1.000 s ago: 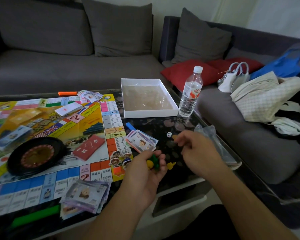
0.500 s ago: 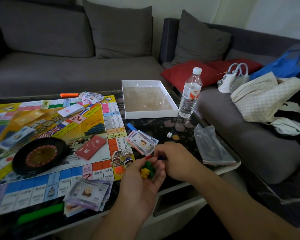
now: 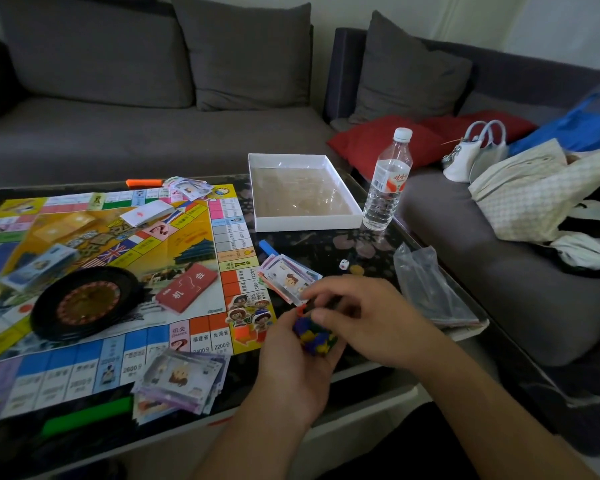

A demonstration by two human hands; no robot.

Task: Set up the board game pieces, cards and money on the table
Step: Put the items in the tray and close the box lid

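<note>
Left hand (image 3: 293, 362) cupped around small plastic game pieces (image 3: 314, 336); right hand (image 3: 364, 318) just above, pinching among them. Light, stiff, slippery; probably best pinched singly.

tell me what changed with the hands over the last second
The right hand came back from near the die to the left hand, its fingers now over the small coloured pieces cupped there. The pile looks bigger. Board, money stacks and water bottle stayed put.

game pieces (image 3: 314, 336) blue, yellow, green | card deck (image 3: 186, 287) red | box (image 3: 305, 221) white | cushion (image 3: 378, 142) red
</note>
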